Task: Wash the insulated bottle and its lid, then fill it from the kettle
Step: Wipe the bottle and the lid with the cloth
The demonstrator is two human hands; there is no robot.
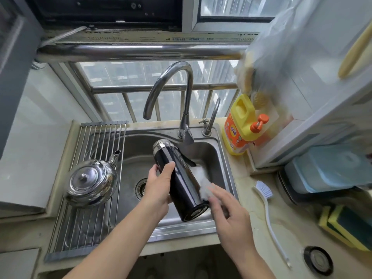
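Sink, left hand gripping bottle, right hand pressing cloth

I'm on single head cam, wide-angle, worn high, facing forward and steeply down. Close range: left hand grip on bottle sits mid-frame. Sink directly beneath grip, window bars beyond grip at top, frame edges bowed.

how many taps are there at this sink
2: the tall gooseneck tap at the back rim of the sink, and a shorter tap just to its right. None seems hidden.
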